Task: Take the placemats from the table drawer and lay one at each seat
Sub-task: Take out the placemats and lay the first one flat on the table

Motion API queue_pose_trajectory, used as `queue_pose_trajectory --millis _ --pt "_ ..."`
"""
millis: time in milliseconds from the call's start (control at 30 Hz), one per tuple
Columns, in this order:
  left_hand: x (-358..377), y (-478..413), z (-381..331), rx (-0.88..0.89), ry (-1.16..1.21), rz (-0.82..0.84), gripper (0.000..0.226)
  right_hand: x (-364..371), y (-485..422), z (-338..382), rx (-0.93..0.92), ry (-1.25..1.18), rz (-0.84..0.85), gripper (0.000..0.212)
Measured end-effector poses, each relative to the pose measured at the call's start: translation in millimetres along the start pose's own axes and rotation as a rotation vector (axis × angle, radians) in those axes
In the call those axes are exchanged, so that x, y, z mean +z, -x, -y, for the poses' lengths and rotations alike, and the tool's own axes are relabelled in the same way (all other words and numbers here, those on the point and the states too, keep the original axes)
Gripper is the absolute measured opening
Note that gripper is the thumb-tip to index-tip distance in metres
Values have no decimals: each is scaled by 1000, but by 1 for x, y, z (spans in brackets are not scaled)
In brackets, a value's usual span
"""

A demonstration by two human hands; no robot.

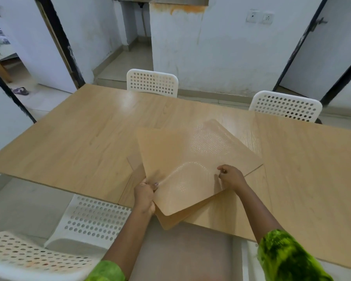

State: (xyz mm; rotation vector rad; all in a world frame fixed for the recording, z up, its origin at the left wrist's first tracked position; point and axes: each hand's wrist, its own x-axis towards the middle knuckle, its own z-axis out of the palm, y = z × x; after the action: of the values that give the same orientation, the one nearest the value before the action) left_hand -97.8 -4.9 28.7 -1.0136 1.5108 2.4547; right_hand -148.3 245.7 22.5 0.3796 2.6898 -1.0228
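**Head view: a fanned stack of placemats in both my hands**

Head view: I am holding a stack of tan wood-grain placemats (190, 165) over the near edge of the wooden table (79, 138), tilted and fanned. My left hand (145, 196) is clamping the stack's left edge, thumb on top. My right hand (230, 177) is pinching the top mat near its right edge, fingers closed on it. White perforated chairs are standing across the table (152, 82) and beside me (93, 218).
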Motion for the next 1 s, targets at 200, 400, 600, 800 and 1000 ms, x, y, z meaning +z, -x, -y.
queue_pose_trajectory --millis 200,400,600,800,1000 --pt "-25 -7 -9 -26 30 36 31 -31 -18 -7 101 -10 -54 44" --pt "-45 -9 -13 -81 -7 137 39 -62 -29 -23 247 51 -116 51" --pt "-52 3 -17 -80 -2 137 30 -88 -25 -39 275 -181 -173 45" --pt "-48 30 -27 -17 6 176 23 -107 2 -42 150 -369 -305 18" --pt "-40 57 -34 66 -37 264 26 -130 56 -53 142 -503 -423 25"
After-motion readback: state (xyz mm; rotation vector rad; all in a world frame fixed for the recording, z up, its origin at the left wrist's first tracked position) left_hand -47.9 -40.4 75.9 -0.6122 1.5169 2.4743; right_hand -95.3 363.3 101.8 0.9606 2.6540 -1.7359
